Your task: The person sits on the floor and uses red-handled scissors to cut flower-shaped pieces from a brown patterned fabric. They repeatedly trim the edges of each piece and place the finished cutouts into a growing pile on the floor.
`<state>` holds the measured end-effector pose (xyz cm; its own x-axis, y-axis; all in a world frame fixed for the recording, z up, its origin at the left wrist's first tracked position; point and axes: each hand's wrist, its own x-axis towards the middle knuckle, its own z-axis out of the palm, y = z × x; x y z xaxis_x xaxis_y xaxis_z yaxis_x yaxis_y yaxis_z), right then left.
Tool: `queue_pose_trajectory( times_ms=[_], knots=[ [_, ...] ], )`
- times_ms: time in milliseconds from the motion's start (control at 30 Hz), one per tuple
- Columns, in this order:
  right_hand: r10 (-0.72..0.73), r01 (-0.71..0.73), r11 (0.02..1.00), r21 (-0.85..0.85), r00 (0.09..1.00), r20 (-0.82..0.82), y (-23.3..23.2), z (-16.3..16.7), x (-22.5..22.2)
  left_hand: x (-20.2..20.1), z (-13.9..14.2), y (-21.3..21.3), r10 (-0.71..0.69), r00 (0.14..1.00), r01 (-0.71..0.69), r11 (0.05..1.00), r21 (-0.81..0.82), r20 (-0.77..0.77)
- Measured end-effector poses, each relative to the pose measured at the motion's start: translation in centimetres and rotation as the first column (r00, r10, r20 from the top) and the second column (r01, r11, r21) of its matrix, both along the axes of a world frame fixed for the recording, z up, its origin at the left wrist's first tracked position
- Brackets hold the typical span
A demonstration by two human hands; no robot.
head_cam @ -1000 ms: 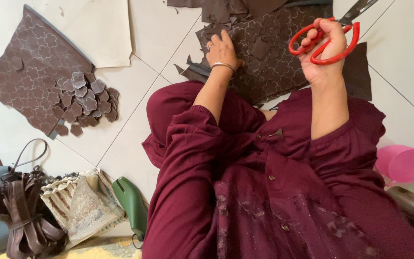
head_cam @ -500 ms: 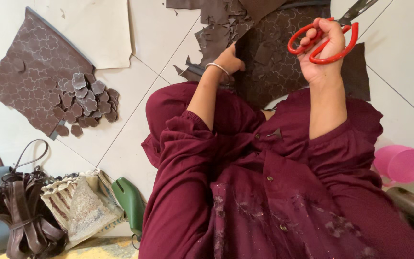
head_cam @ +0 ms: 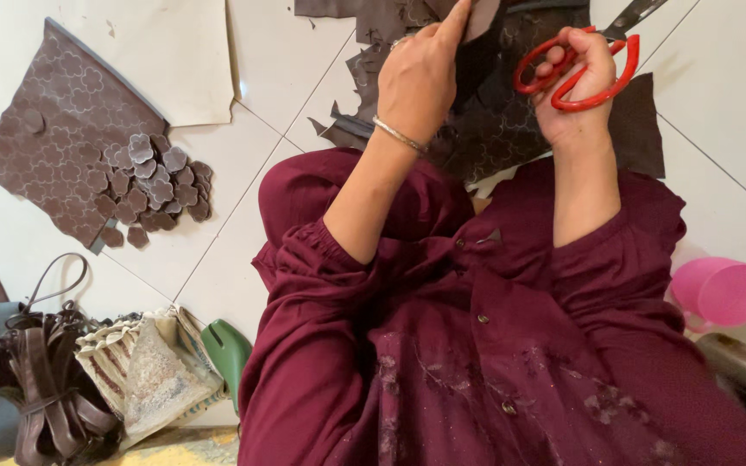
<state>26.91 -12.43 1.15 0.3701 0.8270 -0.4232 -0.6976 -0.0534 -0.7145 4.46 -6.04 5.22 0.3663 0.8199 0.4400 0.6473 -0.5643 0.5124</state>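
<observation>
My left hand (head_cam: 422, 71), a thin bangle on its wrist, is raised and pinches a small brown leather piece (head_cam: 479, 15) near the top edge. My right hand (head_cam: 582, 85) grips red-handled scissors (head_cam: 573, 71) whose blades point up and right, out of the frame. Beneath both hands a patterned brown leather sheet (head_cam: 494, 138) with ragged cut edges lies on the white tiled floor. I sit in maroon clothing that fills the lower right.
A second patterned brown sheet (head_cam: 62, 147) lies at the left with a pile of flower-shaped cutouts (head_cam: 155, 185) on it. Brown straps (head_cam: 41, 388), a woven pouch (head_cam: 144, 371) and a green object (head_cam: 228, 349) sit lower left. A pink cup (head_cam: 723, 293) stands at the right.
My left hand rose from the leather sheet and now holds a small cut piece up near the scissors. The right hand with the scissors stayed roughly in place.
</observation>
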Motion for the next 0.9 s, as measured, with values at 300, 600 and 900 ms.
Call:
queue_pose_trajectory(
  times_ms=[300, 600, 900],
  knots=[
    [-0.048, 0.048, 0.997, 0.062, 0.999, -0.017, -0.2, -0.6, 0.4, -2.9, 4.6, 0.0, 0.065, 0.992, -0.087, 0.974, 0.21, 0.11],
    [-0.018, 0.02, 0.999, 0.046, 0.999, -0.051, -0.2, 0.1, 0.0, -1.6, -4.6, 5.5, 0.222, 0.935, -0.178, 0.968, -0.179, 0.275],
    [-0.02, 0.022, 0.999, 0.03, 0.999, -0.043, -0.1, -0.1, 0.0, 2.7, -4.8, -1.8, -0.158, 0.98, 0.15, 0.986, -0.077, -0.12]
  ],
)
